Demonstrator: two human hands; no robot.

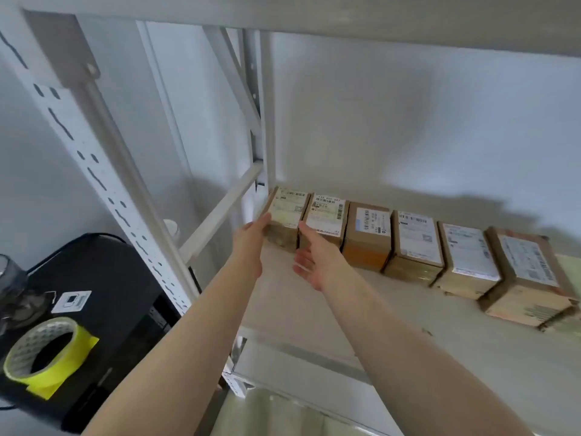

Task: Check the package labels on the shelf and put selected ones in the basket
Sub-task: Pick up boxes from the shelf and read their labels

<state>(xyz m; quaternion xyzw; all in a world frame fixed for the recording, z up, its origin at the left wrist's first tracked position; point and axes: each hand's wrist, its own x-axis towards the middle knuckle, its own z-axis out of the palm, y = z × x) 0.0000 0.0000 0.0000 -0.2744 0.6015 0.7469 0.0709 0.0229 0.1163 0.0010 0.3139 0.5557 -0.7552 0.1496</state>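
Several small cardboard packages with white labels stand in a row along the back of the pale shelf board (345, 309). The leftmost package (287, 215) sits by the rear upright. My left hand (251, 243) touches its left side, fingers flat against the cardboard. My right hand (314, 259) is open, palm turned left, its fingertips at the front of the second package (327, 218), at the gap between the two. Further right stand a plain brown package (367, 237) and more labelled ones (415, 243). No basket is in view.
A white slotted shelf upright (103, 184) runs diagonally at left, with a cross brace (226, 209) behind it. Below left, a black device (103, 309) carries a roll of yellow tape (44, 354). The upper shelf beam (314, 11) spans the top. A white wall lies behind.
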